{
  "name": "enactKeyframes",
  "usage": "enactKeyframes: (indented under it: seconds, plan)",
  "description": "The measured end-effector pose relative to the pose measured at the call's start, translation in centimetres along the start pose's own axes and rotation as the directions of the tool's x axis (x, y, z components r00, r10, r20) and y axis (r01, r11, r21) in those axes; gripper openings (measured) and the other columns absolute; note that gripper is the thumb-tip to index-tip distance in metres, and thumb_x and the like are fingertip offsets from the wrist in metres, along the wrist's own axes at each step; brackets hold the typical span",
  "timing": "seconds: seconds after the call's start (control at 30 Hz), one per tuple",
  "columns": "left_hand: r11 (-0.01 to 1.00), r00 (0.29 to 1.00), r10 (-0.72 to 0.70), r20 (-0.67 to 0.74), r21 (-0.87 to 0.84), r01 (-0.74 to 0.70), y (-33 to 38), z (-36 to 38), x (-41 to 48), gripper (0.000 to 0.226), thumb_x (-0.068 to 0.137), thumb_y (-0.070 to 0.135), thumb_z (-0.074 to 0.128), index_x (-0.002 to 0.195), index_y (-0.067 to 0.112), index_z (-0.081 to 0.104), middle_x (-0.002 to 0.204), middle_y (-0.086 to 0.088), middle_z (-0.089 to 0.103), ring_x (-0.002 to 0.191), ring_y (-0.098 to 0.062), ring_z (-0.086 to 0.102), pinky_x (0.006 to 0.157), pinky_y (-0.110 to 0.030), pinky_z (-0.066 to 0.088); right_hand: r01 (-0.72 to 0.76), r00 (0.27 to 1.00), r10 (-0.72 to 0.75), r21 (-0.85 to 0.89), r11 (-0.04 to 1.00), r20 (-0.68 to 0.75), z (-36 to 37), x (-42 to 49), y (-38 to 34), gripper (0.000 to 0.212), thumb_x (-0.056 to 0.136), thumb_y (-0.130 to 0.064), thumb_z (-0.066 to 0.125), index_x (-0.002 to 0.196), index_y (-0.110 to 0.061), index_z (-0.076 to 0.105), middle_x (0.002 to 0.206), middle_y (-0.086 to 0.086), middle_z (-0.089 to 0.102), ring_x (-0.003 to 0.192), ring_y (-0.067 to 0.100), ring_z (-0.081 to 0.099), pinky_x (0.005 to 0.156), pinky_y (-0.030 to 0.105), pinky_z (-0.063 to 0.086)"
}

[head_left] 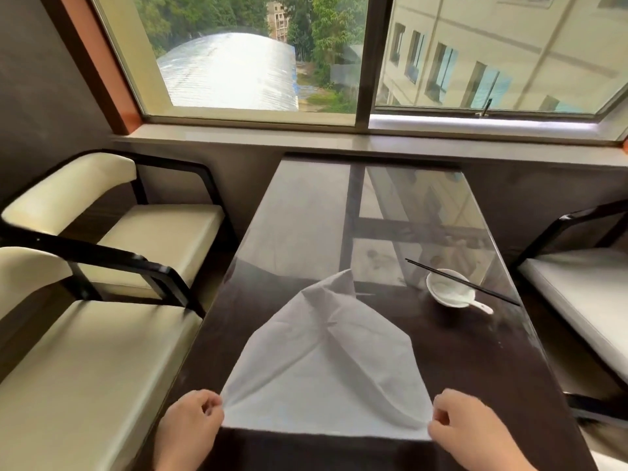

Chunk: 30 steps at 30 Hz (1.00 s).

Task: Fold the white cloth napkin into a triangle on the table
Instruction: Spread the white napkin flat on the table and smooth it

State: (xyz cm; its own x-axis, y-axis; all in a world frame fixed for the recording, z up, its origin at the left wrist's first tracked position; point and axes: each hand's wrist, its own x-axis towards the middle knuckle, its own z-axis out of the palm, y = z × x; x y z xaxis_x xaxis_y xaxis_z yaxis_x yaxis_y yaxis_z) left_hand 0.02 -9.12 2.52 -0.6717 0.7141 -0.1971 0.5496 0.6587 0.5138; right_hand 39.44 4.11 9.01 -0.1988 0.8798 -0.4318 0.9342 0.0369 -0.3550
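Observation:
The white cloth napkin (326,365) lies rumpled on the dark glass-topped table (306,212), its near edge stretched straight across the front and its far part rising to a raised, creased peak. My left hand (193,423) pinches the napkin's near left corner. My right hand (465,426) pinches the near right corner. Both hands hold the cloth taut between them, close to the table's front edge.
A white bowl (448,290) with a white spoon (481,305) sits at the right, black chopsticks (465,283) resting across it. Cream-cushioned chairs (112,239) stand on the left, another chair (584,287) on the right. A window sill runs behind the table.

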Motion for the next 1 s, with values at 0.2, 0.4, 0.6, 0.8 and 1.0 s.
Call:
enactKeyframes:
  seconds: [0.2, 0.4, 0.6, 0.8, 1.0]
  plan:
    - [0.946, 0.981, -0.005, 0.194, 0.320, -0.059, -1.7, 1.4, -0.5, 0.012, 0.078, 0.035, 0.052, 0.072, 0.037, 0.063, 0.087, 0.009, 0.057, 0.082, -0.002, 0.058, 0.075, -0.022, 0.047, -0.035, 0.963, 0.084, -0.191, 0.981, 0.256, 2.3, 2.3, 1.4, 0.027, 0.054, -0.050, 0.059, 0.069, -0.028, 0.060, 0.080, -0.009, 0.066, 0.076, 0.003, 0.061, 0.064, 0.023, 0.047]
    - [0.922, 0.981, 0.093, 0.171, 0.358, -0.149, 0.4, 2.8, 1.2, 0.021, 0.082, 0.040, 0.054, 0.101, 0.038, 0.060, 0.093, 0.011, 0.046, 0.082, -0.007, 0.051, 0.062, -0.026, 0.041, -0.036, 0.999, 0.034, -0.071, 0.997, -0.033, 0.8, 10.4, -0.1, 0.019, 0.083, -0.047, 0.057, 0.084, -0.028, 0.056, 0.088, -0.009, 0.064, 0.082, 0.015, 0.061, 0.065, 0.032, 0.046]
    - [0.962, 0.986, 0.118, 0.120, 0.233, -0.143, 6.2, 5.1, 6.6, 0.044, 0.092, 0.034, 0.053, 0.135, 0.024, 0.053, 0.124, -0.002, 0.058, 0.108, -0.021, 0.057, 0.077, -0.033, 0.049, -0.178, 0.983, 0.180, 0.056, 0.982, -0.032, 1.6, 17.0, -2.0, 0.023, 0.094, -0.049, 0.049, 0.091, -0.027, 0.056, 0.102, 0.000, 0.067, 0.096, 0.025, 0.062, 0.073, 0.034, 0.045]
    - [0.962, 0.979, 0.046, 0.199, 0.255, -0.097, 9.4, 6.8, 12.1, 0.041, 0.098, 0.031, 0.045, 0.133, 0.015, 0.057, 0.134, -0.010, 0.058, 0.116, -0.029, 0.057, 0.091, -0.039, 0.048, -0.265, 0.963, 0.268, 0.323, 0.908, 0.037, 3.5, 18.7, -2.8, 0.031, 0.088, -0.041, 0.062, 0.075, -0.013, 0.068, 0.079, 0.001, 0.069, 0.077, 0.021, 0.063, 0.063, 0.029, 0.045]
    - [0.934, 0.968, 0.107, 0.227, 0.310, -0.176, 11.0, 7.9, 14.4, 0.030, 0.088, 0.027, 0.054, 0.062, 0.013, 0.053, 0.066, -0.002, 0.058, 0.065, -0.025, 0.058, 0.051, -0.030, 0.039, -0.360, 0.932, 0.225, 0.649, 0.670, 0.285, 2.4, 18.0, -3.9, 0.019, 0.082, -0.016, 0.080, 0.075, -0.003, 0.068, 0.056, 0.004, 0.060, 0.044, 0.013, 0.057, 0.039, 0.020, 0.044]
